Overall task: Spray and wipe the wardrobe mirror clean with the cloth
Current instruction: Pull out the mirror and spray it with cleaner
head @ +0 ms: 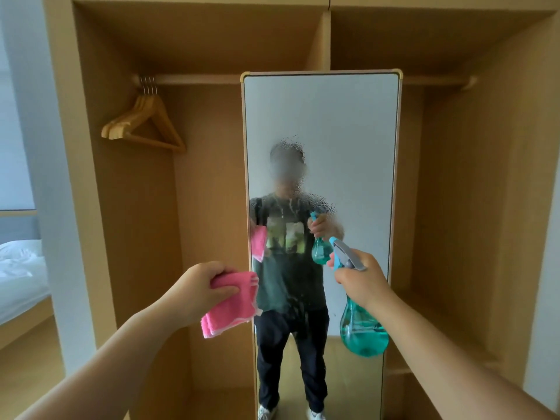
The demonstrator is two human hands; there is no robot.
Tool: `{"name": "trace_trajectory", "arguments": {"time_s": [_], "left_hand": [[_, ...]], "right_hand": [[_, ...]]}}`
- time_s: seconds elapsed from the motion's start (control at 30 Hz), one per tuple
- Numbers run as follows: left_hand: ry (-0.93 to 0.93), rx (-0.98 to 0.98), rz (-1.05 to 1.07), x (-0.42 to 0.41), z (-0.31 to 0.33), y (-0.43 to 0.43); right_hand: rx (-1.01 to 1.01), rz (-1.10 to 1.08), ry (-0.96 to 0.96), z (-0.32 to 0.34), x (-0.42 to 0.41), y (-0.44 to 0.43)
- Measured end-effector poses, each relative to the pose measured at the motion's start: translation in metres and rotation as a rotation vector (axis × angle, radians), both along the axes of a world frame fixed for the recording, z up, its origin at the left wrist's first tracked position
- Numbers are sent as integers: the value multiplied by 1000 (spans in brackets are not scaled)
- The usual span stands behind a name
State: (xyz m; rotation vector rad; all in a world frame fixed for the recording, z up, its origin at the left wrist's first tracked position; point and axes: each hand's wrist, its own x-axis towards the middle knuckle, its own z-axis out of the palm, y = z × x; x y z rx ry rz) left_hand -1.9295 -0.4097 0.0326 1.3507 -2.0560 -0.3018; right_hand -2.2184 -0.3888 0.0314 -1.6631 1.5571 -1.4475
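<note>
A tall framed mirror [348, 131] stands upright in the middle of the open wooden wardrobe [212, 40]. Spray droplets and thin runs cover its glass around mid height. My left hand [200, 287] grips a folded pink cloth [231, 304], held just left of the mirror's frame and apart from the glass. My right hand [362, 281] is wrapped around the neck of a teal spray bottle [362, 328], with its grey and blue nozzle pointing at the mirror. The glass reflects a person holding the cloth and the bottle.
Several wooden hangers [145, 122] hang from the rail at the upper left of the wardrobe. A bed with white bedding [18, 268] lies at the far left beyond the wardrobe's side panel. The right wardrobe bay [454, 207] has a low shelf.
</note>
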Motion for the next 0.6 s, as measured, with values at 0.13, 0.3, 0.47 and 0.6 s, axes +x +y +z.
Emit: {"name": "trace_trajectory", "arguments": {"time_s": [0.13,0.3,0.47,0.6], "left_hand": [[-3,7,20,11,-5,1],[-3,8,25,21,-7,3],[-4,2,17,25,-6,5],[-3,1,22,26,-7,5]], "right_hand": [[13,29,-46,-1,16,-6],[-9,43,-56,-3,33,-12],[-28,37,-91,-3,38,-17],[-32,15,-75,-11,37,-18]]}}
